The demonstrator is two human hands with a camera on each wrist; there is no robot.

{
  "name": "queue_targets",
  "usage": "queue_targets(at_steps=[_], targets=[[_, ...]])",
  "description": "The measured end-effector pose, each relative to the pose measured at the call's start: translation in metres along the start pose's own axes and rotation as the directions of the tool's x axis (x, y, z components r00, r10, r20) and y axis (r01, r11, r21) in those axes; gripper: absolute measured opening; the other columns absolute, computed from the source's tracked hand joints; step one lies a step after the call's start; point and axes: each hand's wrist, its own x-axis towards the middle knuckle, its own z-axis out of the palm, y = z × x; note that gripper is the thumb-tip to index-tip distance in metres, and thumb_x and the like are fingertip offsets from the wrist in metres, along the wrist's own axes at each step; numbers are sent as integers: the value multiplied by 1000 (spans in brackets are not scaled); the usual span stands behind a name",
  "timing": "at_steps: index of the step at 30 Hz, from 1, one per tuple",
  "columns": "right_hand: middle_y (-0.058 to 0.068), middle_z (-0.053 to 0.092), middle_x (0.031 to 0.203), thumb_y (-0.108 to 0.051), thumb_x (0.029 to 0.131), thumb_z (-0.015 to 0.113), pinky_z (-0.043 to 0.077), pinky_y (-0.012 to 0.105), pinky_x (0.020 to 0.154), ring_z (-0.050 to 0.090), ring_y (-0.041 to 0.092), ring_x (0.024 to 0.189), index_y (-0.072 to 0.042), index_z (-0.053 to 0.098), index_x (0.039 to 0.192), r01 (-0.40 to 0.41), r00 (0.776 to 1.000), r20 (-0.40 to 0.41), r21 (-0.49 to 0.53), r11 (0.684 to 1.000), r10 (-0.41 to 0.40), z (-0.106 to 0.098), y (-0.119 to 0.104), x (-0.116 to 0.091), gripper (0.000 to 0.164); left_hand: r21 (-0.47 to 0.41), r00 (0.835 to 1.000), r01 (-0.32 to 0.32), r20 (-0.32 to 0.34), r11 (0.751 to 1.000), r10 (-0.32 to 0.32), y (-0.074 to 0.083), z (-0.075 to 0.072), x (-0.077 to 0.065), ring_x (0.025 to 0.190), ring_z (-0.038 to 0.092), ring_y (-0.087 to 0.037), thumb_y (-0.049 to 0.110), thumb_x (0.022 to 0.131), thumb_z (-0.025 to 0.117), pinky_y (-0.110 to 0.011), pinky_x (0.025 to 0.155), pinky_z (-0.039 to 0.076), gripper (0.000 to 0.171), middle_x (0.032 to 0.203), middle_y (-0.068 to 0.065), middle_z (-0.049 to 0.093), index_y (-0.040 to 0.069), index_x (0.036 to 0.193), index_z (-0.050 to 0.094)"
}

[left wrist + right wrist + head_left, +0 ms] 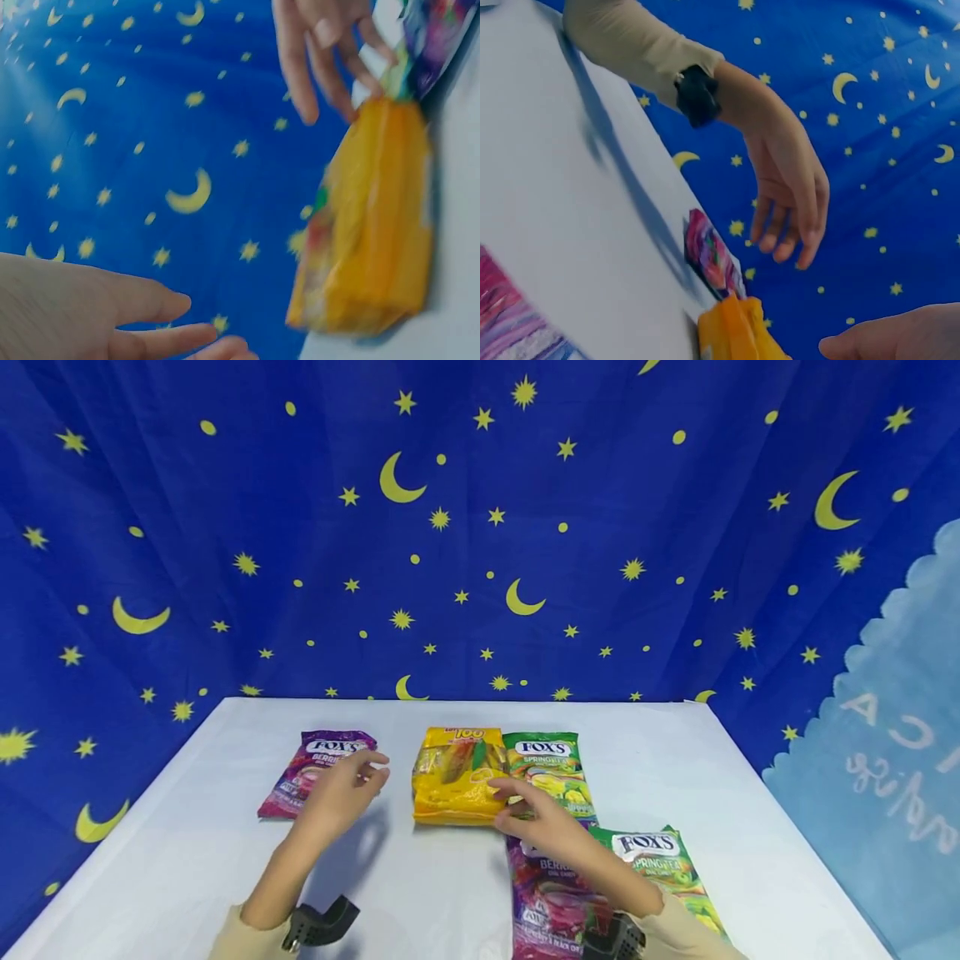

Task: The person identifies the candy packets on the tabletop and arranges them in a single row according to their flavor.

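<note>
A yellow candy bag [459,793] stands near the middle of the white table, its upper front printed with "100". My right hand [543,822] is at its lower right side, fingers loosely bent; whether the fingertips touch the bag is unclear. In the left wrist view, those right-hand fingers reach to one end of the yellow bag [367,225]. My left hand [341,797] hovers over a purple Fox's Berries bag [281,797] and partly covers it. The left fingers are relaxed, with nothing between them, as the right wrist view also shows of the left hand [787,176].
Beside the yellow bag lies a green Fox's Spring Tea bag [543,747]. Nearer, under my right forearm, are another purple Berries bag [543,910] and a second green bag [671,860]. A blue star-patterned curtain [480,552] hangs behind the white table [420,893].
</note>
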Motion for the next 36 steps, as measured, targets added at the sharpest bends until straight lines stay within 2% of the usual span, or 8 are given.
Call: queue_targets(at_steps=[5,10,13,18,24,26,31,36], targets=[[20,54,129,-15,94,62,56,36,76,60,30,103,-4,49,137,-53,998,-34,-6,999,53,-15,4,-15,46,-157,982,-52,172,986,79,12,25,-13,71,64,-21,15,95,60,-31,59,51,18,82,-5,67,1,105,67],[20,58,118,-15,92,65,56,32,60,64,23,87,-1,51,134,-129,990,-73,-114,985,122,-28,4,-32,46,-305,903,-75,384,950,194,13,51,-18,71,65,-25,18,96,60,-36,60,56,28,86,-10,67,-6,110,65],[14,61,108,-18,92,66,53,30,58,63,19,80,0,52,132,-155,987,-65,-193,969,145,-36,5,-43,47,-344,863,-22,467,939,192,16,64,-22,72,66,-26,18,95,61,-39,60,57,31,86,-10,66,-8,113,63],[8,62,89,-21,94,63,54,34,51,62,22,64,6,50,130,-179,983,0,-193,965,183,-54,7,-56,46,-368,811,85,565,926,150,25,83,-27,71,67,-27,18,95,61,-39,60,57,35,86,-9,65,-7,119,60],[9,60,74,-22,95,61,51,34,45,57,20,50,6,55,118,-285,953,53,-191,939,299,-70,9,-64,36,-391,737,244,670,887,92,37,106,-31,74,68,-29,20,95,61,-39,63,58,45,93,-10,66,-7,129,51],[10,61,71,-22,95,62,53,34,45,59,21,50,6,55,115,-314,940,76,-193,930,333,-73,11,-66,34,-407,729,280,680,870,83,39,112,-31,75,68,-30,20,94,62,-38,63,58,48,95,-11,67,-8,131,49],[10,63,68,-23,95,62,54,34,46,62,23,52,5,57,109,-366,915,101,-198,909,391,-76,15,-68,32,-437,741,318,669,841,67,41,120,-32,74,68,-30,18,94,64,-37,62,58,53,95,-12,66,-10,134,45],[12,64,69,-23,96,61,55,34,47,64,23,53,2,56,104,-395,901,121,-165,904,416,-80,17,-67,27,-456,736,335,673,824,73,41,119,-31,75,68,-31,16,94,62,-37,65,58,53,92,-12,66,-11,135,42]])
